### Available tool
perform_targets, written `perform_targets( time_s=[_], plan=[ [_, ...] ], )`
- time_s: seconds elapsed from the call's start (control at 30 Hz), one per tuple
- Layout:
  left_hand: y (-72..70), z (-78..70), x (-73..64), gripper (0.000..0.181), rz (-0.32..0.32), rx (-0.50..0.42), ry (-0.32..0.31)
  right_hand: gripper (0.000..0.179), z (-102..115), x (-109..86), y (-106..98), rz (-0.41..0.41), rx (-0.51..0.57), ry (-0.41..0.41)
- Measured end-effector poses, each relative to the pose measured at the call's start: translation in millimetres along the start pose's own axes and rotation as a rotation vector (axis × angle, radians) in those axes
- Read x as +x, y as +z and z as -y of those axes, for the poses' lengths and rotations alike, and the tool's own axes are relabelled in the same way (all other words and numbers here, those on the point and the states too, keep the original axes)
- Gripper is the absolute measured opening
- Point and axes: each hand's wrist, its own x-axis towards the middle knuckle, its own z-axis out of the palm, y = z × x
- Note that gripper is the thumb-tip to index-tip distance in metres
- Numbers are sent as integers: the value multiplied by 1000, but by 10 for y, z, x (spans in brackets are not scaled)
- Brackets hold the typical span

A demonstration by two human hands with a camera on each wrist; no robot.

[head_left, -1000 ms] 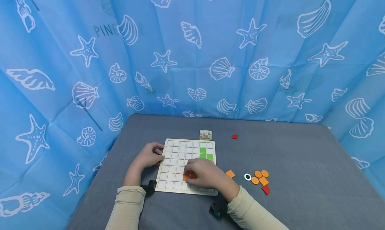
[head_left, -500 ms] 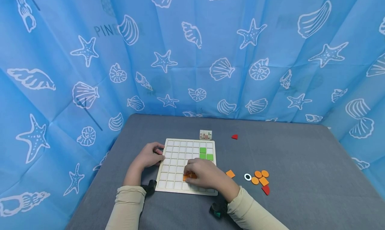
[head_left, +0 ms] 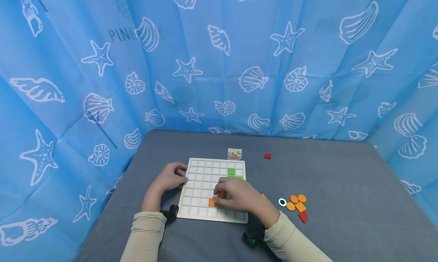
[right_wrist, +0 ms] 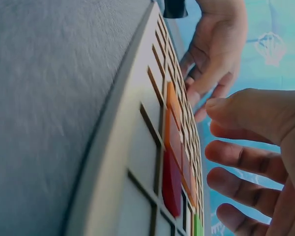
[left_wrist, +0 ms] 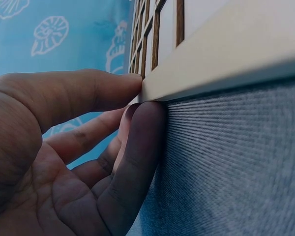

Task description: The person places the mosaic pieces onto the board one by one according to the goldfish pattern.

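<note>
A pale wooden grid board (head_left: 196,184) with white cells lies on the grey table. My left hand (head_left: 169,177) holds its left edge; in the left wrist view the thumb (left_wrist: 101,88) is on the rim and a finger (left_wrist: 145,132) touches it from below. Just over the board's lower right part hovers my right hand (head_left: 239,193), fingers apart with nothing between them. Beneath it sit orange tiles (head_left: 212,202) in cells, and the right wrist view also shows a red piece (right_wrist: 171,187). Green tiles (head_left: 231,171) fill cells at the upper right, partly hidden by the hand.
A small patterned card (head_left: 234,154) touches or nearly touches the board's far edge. Right of the board lie a red quarter piece (head_left: 267,156), a white ring (head_left: 282,202), several orange pieces (head_left: 300,207) and another red piece (head_left: 303,216). A blue shell-print curtain (head_left: 219,64) stands behind.
My right hand has lifted slightly off the orange tiles and shifted right, its fingers spreading. More of the orange tiles shows. The left hand stays at the board's edge.
</note>
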Motion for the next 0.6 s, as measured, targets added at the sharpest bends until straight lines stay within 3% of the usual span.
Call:
perform_targets(
  time_s=[0.3,0.6],
  plan=[
    [10,-14,4,44,-3,17,3,8,-191,-248,-204,-26,44,81],
    [6,1,8,46,6,27,0,11,-500,-635,-469,-85,100,232]
  ],
)
